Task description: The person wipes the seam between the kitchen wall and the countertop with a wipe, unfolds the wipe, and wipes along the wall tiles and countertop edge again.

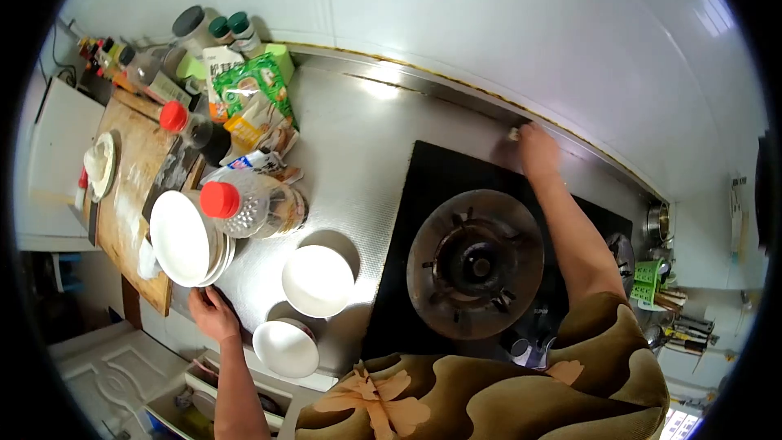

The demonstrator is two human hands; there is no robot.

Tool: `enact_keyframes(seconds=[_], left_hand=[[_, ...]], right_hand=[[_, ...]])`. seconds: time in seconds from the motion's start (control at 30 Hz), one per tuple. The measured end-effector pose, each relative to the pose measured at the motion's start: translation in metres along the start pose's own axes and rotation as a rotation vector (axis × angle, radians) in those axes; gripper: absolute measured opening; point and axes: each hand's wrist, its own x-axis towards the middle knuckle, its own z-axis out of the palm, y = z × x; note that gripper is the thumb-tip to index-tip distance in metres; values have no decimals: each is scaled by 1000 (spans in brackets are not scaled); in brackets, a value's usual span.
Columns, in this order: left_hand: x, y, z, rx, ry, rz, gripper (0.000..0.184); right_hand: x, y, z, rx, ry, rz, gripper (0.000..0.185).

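Observation:
My right hand reaches past the gas stove to the steel counter along the back wall. Its fingers are closed around a small whitish wad, perhaps a cloth, mostly hidden by the hand. At the counter's front edge, my left hand rests with its fingers a little apart, holding nothing that I can see. Just beyond its fingertips stands a stack of white plates; whether they touch cannot be told. Two white bowls, one behind the other, sit right of that hand.
A red-capped plastic jar, a dark sauce bottle and food packets crowd the left. Beyond them is a wooden board with a plate of dough-like stuff. The round burner stands up from the stove. Below, a drawer is open.

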Motion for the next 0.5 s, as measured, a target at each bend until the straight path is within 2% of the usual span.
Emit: enact_keyframes(seconds=[0.07,0.1,0.17,0.23,0.33,0.4,0.5], left_hand=[[1,3,-1,12,-15,30,25],[2,16,-6,-6,-37,-26,24],[1,21,-7,-7,-21,8,23],[3,11,-6,-10,-9,67,21],[3,9,-5,-36,-2,90,19],[2,8,-7,-10,-50,48,18],[5,7,-5,-17,-45,87,17]], right_hand=[[13,-46,9,125,187,-262,13],[22,-77,7,161,207,-317,13],[41,-140,9,254,261,-422,13],[51,-186,8,311,288,-474,13],[66,-246,-15,188,209,-608,10],[73,-281,-17,263,372,-688,8],[88,-319,-4,232,286,-686,8]])
